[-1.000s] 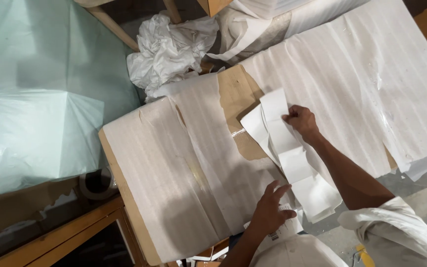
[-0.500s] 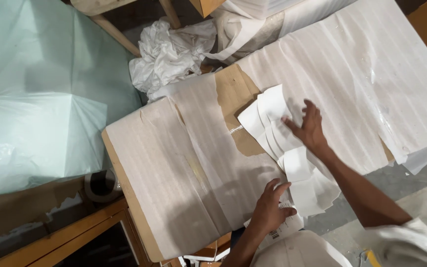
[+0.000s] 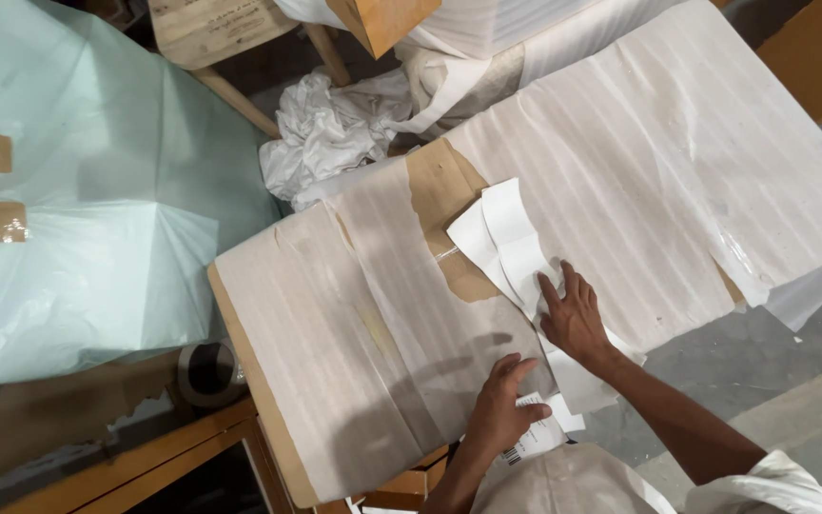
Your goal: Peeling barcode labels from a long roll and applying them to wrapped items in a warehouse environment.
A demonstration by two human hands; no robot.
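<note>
- Plainly, the work in hand is laying white paper labels point(image 3: 506, 243) onto a large flat package wrapped in white foam sheet point(image 3: 620, 162), which lies on the bench and fills the middle and right of the frame.
- Right hand point(image 3: 573, 319): fingers spread, palm pressed flat on the lower end of the label strip, just right of the frame's centre. It pinches nothing.
- Left hand point(image 3: 499, 405): fingers loosely spread, resting flat on the foam wrap at the lower centre, just beside a small printed label point(image 3: 535, 438) at the package's near edge.
- Done, as far as can be judged: the wrap covers most of the package, and the label strip lies across the foam and a bare brown cardboard patch point(image 3: 440, 190).
- Left, by my reading: the strip's upper end looks loose and unsmoothed, and the cardboard patch remains uncovered.
- Around it: crumpled white paper point(image 3: 330, 128) at upper centre, a pale green plastic-wrapped bundle point(image 3: 78, 209) at left, a tape roll point(image 3: 206, 373) below it.
</note>
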